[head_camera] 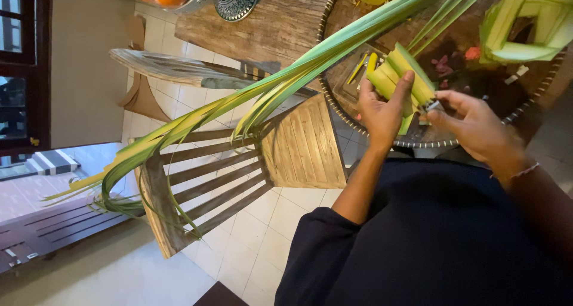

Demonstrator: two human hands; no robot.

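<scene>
Folded leaf over the round tray

Left hand point(382, 106) grips a folded palm-leaf piece point(403, 79); right hand point(471, 124) fingers pinch a small metal tool point(432, 105). The woven tray point(418, 140) holds leaf strips, petals.

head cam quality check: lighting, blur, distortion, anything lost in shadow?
Head view: warm, dim indoor light; the left hand and right hand on the folded leaf piece are fairly sharp. The round tray interior is dark, its small bits hard to read. The long palm leaves soften toward their tips. Wide-angle tilt skews the wooden chair. No strong glare.
</scene>
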